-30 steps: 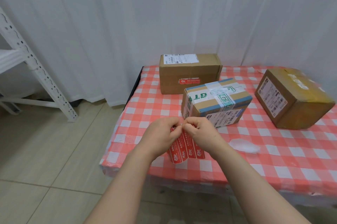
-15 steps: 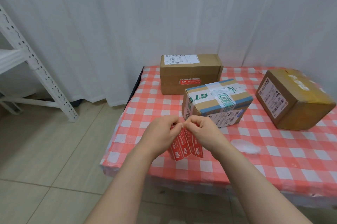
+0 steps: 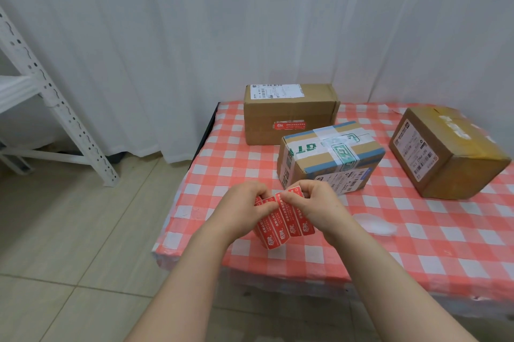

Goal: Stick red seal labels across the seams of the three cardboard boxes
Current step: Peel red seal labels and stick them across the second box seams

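Standing at far left against the white curtain (image 3: 139, 35), a white metal rack (image 3: 55, 108) on the tiled floor (image 3: 69, 230). Pinching the upper left edge of the sheet of red seal labels (image 3: 281, 223), the left hand (image 3: 244, 208), fingers curled and closed on it, above the near left part of the table with the red-and-white checked cloth (image 3: 417, 244). Fanning downward between both hands, the strips of that sheet, with their lower ends hanging free just over the cloth. Gripping the sheet's top right corner with thumb and fingertips, the right hand (image 3: 314, 202), likewise closed on it; whether one label is already lifting off the backing cannot be told. Sitting farther back, close to the curtain, the first cardboard box (image 3: 289, 116), already carrying a red label (image 3: 289, 125) on its front face. Resting just beyond the hands and slightly right, the second cardboard box (image 3: 331, 158), wrapped in blue, white and green tape. Lying on the cloth to the right of the right wrist, a pale translucent scrap (image 3: 374, 223). Sitting well apart at far right, the third cardboard box (image 3: 445, 152), turned at an angle, with a shipping label on its side.
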